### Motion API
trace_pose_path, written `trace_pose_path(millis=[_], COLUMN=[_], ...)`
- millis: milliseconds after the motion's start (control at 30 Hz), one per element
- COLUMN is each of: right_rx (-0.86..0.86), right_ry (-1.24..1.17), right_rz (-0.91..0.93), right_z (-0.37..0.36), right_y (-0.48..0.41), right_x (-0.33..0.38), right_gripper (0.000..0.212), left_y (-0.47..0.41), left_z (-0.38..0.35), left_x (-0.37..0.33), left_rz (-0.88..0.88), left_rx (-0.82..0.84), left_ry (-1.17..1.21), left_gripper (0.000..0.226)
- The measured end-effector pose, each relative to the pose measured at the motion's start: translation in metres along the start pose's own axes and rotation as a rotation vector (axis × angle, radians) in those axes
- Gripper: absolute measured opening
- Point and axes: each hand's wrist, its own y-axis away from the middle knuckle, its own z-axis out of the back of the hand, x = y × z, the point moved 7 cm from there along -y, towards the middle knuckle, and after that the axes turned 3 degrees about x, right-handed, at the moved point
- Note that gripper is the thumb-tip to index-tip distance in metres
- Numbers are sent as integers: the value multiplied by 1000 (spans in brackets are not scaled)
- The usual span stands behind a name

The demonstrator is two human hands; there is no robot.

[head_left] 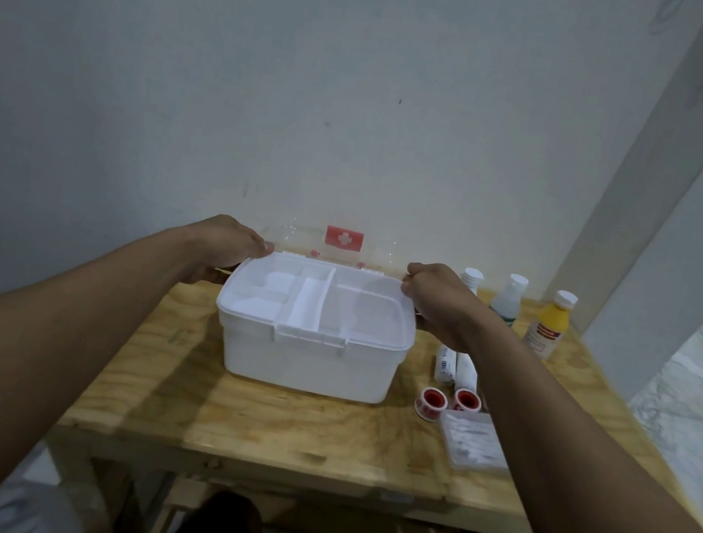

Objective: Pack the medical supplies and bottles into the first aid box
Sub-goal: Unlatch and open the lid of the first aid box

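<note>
Both arms stretched forward; left hand (228,250) and right hand (437,302) curled closed, knuckles up, well apart.

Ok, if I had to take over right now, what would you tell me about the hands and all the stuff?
Left hand and right hand grip opposite ends of the first aid box; each seems to hold the inner tray's rim.
The clear lid stands open. The tray looks empty.
On the table, right of the box: three bottles, bandage rolls, two red tape rolls, a clear packet.
Done: box opened. Left: everything still needs packing.
</note>
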Motion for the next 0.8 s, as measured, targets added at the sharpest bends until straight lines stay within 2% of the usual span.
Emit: trace_pose_path(millis=[267, 400, 600, 700, 800], right_rx=[-1, 11, 11, 19, 13], right_ry=[40, 67, 145, 184, 257], right_rz=[28, 51, 79, 107, 139], right_z=[-4, -10, -12, -12, -10], right_y=[4, 9, 12, 11, 12], right_x=[2, 5, 9, 9, 12], right_gripper=[43, 31, 37, 38, 28], left_y=[3, 4, 2, -1, 2], left_z=[4, 9, 9, 8, 4], left_x=[7, 10, 12, 11, 6], left_rz=[12, 20, 3, -8, -47], left_rx=[-29, -63, -86, -100, -126], left_ry=[37, 51, 28, -6, -66], left_gripper=[27, 28, 27, 35, 45])
